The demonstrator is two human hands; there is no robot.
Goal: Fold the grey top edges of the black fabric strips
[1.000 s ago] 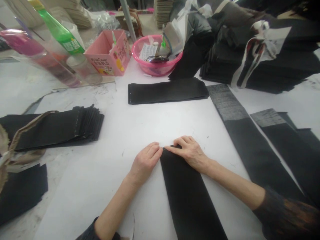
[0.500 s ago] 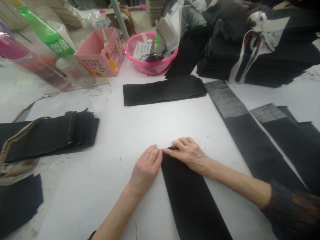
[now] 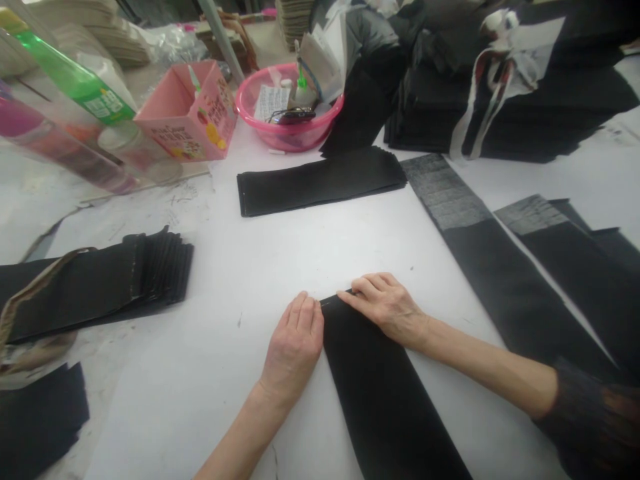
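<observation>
A long black strip (image 3: 390, 400) lies on the white table, running from the middle down to the bottom edge. Its far end has a narrow folded edge. My left hand (image 3: 296, 340) is at the left corner of that end, fingers pressed together on it. On the same end, further right, my right hand (image 3: 387, 307) pinches the edge between thumb and fingers. A short stretch of the edge shows between the hands.
Beyond the hands lies a stack of black pieces (image 3: 320, 181). Black strips with greyish ends (image 3: 480, 253) are at the right, a tied bundle (image 3: 100, 280) at the left. A pink basin (image 3: 285, 137), a pink box (image 3: 170, 127) and a large black pile (image 3: 500, 113) stand behind.
My right hand has slid a little to the right along the strip's end, away from my left hand, which stays at the corner. The camera view has shifted slightly.
</observation>
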